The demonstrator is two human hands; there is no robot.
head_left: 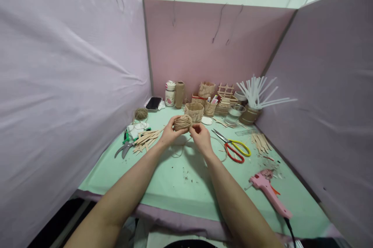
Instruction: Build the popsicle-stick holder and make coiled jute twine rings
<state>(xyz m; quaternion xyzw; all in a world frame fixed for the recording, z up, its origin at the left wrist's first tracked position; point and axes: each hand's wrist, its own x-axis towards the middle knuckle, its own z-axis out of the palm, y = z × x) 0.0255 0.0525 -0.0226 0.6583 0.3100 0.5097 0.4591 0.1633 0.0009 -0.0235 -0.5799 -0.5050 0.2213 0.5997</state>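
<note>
A ball of tan twine (183, 123) is held above the middle of the green-covered table (180, 197). My left hand (171, 130) wraps round its left side and underside, with the thumb below. At the ball's right edge, my right hand (199, 134) is closed, thumb and fingertips pinched together at the twine. A loose strand hangs from there and curls over the cloth under my hands. Just behind the ball stands a small basket (194, 112) with a wooden-looking wall.
Scissors (233, 146) and a pink glue gun (269, 191) with a cord lie right. Pruning shears (124, 149) and wooden strips (145, 140) lie left. Behind are a glass bowl (234, 114), a pot of white glue sticks (250, 115), a phone (154, 103) and another twine ball (141, 114).
</note>
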